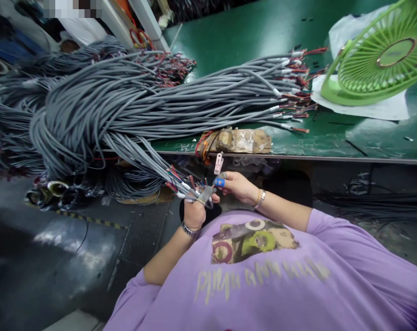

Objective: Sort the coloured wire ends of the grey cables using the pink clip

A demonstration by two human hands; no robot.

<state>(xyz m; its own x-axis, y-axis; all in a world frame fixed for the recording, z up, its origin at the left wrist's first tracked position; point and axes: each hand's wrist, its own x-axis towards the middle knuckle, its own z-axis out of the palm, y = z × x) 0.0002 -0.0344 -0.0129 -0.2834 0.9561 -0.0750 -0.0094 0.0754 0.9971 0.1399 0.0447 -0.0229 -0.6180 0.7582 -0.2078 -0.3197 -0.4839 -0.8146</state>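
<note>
In the head view, my left hand is closed around the ends of several grey cables that hang over the table's front edge. Coloured wires fan out of their stripped ends, and grey wrapping covers my left thumb. My right hand is pinched at the wire tips just right of the left hand, with blue and grey wraps on its fingers. What lies between the right fingertips is too small to make out. A small pale pink tag or clip hangs just above the right hand.
A large pile of grey cables covers the left of the green table. A tape-wrapped wooden block sits at its front edge. A green fan stands on white paper at right. More cable coils lie under the table.
</note>
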